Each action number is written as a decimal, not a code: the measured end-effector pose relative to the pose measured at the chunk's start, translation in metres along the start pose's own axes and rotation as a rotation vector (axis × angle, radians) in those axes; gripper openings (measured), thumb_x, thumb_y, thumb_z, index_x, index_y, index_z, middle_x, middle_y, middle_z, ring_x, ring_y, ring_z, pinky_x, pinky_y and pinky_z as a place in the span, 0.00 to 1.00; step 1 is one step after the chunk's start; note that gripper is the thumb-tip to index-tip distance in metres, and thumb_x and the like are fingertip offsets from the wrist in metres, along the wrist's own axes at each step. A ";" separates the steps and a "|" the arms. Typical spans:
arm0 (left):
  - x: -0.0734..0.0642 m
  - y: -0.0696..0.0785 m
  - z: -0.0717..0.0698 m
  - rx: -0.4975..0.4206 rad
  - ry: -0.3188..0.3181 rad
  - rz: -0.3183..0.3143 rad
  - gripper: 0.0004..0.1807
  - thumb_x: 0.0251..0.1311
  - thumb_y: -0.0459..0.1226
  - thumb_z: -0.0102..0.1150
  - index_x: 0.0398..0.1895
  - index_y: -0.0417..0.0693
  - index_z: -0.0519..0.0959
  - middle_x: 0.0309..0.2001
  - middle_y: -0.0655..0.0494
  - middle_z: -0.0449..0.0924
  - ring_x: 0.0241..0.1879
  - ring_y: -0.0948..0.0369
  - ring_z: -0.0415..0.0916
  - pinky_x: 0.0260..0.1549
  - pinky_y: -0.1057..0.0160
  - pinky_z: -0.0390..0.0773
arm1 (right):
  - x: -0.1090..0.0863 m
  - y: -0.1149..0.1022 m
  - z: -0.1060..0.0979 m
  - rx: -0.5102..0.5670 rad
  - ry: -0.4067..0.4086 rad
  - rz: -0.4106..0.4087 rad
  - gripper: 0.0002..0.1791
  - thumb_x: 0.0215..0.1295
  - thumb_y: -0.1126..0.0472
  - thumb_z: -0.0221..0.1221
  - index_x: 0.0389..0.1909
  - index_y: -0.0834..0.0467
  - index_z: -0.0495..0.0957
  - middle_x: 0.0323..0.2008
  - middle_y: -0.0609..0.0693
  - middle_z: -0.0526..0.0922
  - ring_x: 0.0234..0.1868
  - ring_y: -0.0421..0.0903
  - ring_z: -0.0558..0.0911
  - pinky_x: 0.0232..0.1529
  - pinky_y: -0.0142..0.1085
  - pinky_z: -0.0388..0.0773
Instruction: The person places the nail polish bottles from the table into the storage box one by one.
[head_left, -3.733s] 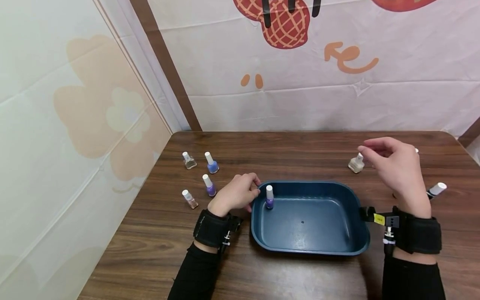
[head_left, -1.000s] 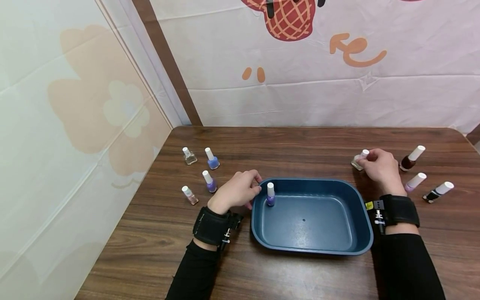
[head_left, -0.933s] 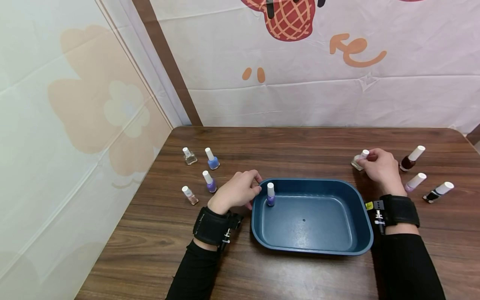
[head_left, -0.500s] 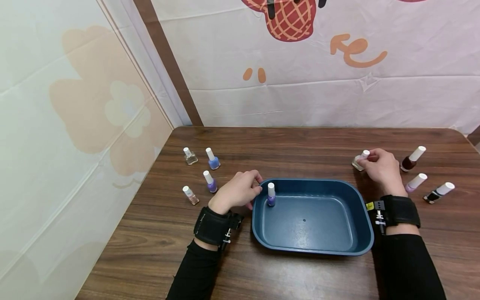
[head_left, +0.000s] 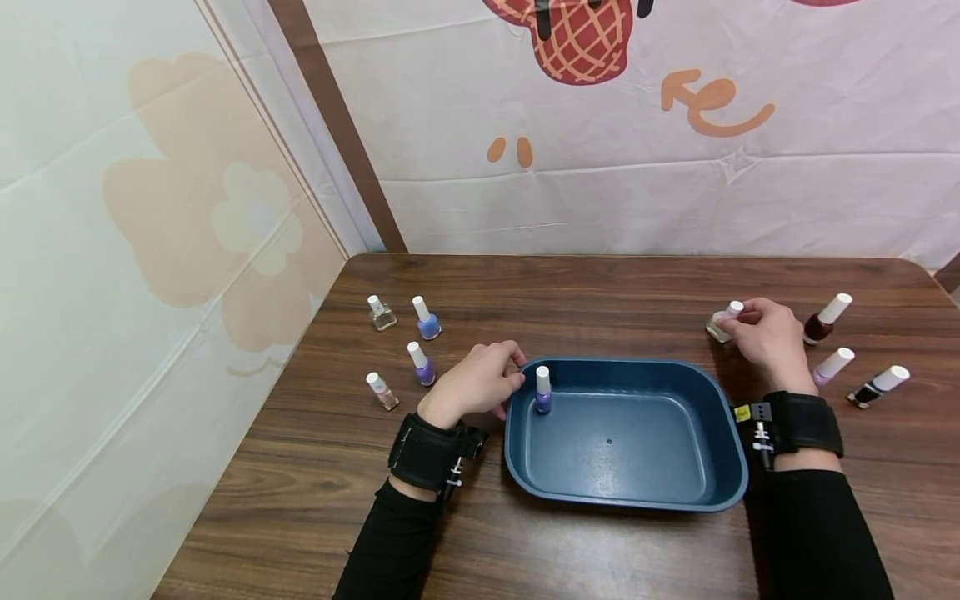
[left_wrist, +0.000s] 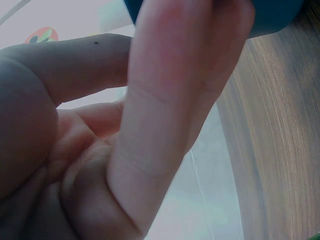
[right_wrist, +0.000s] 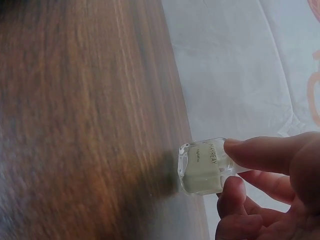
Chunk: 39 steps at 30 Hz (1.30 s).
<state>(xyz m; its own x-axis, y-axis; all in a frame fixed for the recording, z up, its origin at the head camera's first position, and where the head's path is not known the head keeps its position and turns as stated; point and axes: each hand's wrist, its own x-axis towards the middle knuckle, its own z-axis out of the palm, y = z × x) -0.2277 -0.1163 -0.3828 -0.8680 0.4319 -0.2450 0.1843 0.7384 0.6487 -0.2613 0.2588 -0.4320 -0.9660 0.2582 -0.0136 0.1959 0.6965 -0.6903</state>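
Observation:
In the head view my right hand (head_left: 768, 337) pinches a small nail polish bottle (head_left: 717, 327) with pale cream polish and a white cap, behind the tray's right end. The right wrist view shows thumb and fingers about the neck of this bottle (right_wrist: 202, 170); whether its base touches the table I cannot tell. My left hand (head_left: 476, 383) grips the left rim of the dark blue tray (head_left: 622, 497); in the left wrist view its fingers (left_wrist: 160, 100) partly hide the tray (left_wrist: 277, 17). A purple nail polish bottle (head_left: 543, 392) stands in the tray's back left corner.
At left on the wooden table (head_left: 300, 500) stand a clear bottle (head_left: 383, 315), a blue one (head_left: 428, 323), a purple one (head_left: 423, 369) and a pinkish one (head_left: 385, 394). At right are a dark red bottle (head_left: 821, 325), a lilac one (head_left: 828, 367) and a black one (head_left: 870, 392).
My right hand has come down from above the right side and taken hold of the pale bottle, which has since shifted slightly right. The left hand stays at the tray's rim.

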 end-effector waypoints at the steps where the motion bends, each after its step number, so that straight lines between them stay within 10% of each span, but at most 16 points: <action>1: 0.000 0.000 0.000 -0.001 0.001 0.000 0.11 0.68 0.32 0.51 0.51 0.39 0.72 0.27 0.49 0.79 0.15 0.61 0.78 0.24 0.55 0.83 | 0.000 0.000 0.000 0.002 0.000 0.002 0.26 0.70 0.51 0.53 0.55 0.70 0.71 0.51 0.71 0.77 0.50 0.64 0.75 0.39 0.46 0.69; 8: -0.001 0.000 0.000 0.009 -0.001 0.001 0.11 0.68 0.32 0.51 0.51 0.39 0.72 0.28 0.48 0.80 0.15 0.62 0.78 0.22 0.58 0.82 | -0.003 -0.005 -0.005 0.002 0.009 0.003 0.27 0.71 0.50 0.51 0.57 0.69 0.70 0.53 0.72 0.75 0.54 0.66 0.72 0.46 0.56 0.68; 17: -0.001 0.001 0.000 0.003 -0.005 0.003 0.11 0.68 0.32 0.50 0.51 0.38 0.72 0.29 0.46 0.80 0.15 0.61 0.78 0.24 0.56 0.83 | -0.009 -0.013 -0.014 -0.001 0.055 -0.035 0.27 0.70 0.48 0.52 0.55 0.68 0.72 0.51 0.71 0.77 0.51 0.64 0.74 0.40 0.46 0.68; 25: -0.001 0.002 0.000 0.000 -0.005 0.002 0.11 0.69 0.32 0.50 0.51 0.38 0.72 0.29 0.46 0.80 0.16 0.60 0.79 0.24 0.55 0.83 | -0.013 -0.023 -0.023 -0.001 0.074 -0.041 0.29 0.68 0.45 0.53 0.54 0.66 0.73 0.49 0.68 0.79 0.32 0.42 0.75 0.31 0.35 0.68; 39: -0.001 0.002 0.000 0.004 -0.005 0.004 0.11 0.69 0.32 0.50 0.51 0.38 0.72 0.27 0.50 0.79 0.16 0.59 0.79 0.25 0.54 0.83 | -0.025 -0.040 -0.040 0.016 0.127 -0.069 0.31 0.66 0.40 0.54 0.52 0.66 0.74 0.49 0.67 0.79 0.44 0.52 0.75 0.30 0.32 0.69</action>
<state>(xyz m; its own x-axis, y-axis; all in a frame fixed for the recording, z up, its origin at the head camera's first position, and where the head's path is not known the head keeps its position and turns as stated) -0.2264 -0.1154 -0.3817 -0.8648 0.4376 -0.2463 0.1896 0.7386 0.6469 -0.2379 0.2512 -0.3748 -0.9479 0.2929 0.1252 0.1257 0.7051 -0.6979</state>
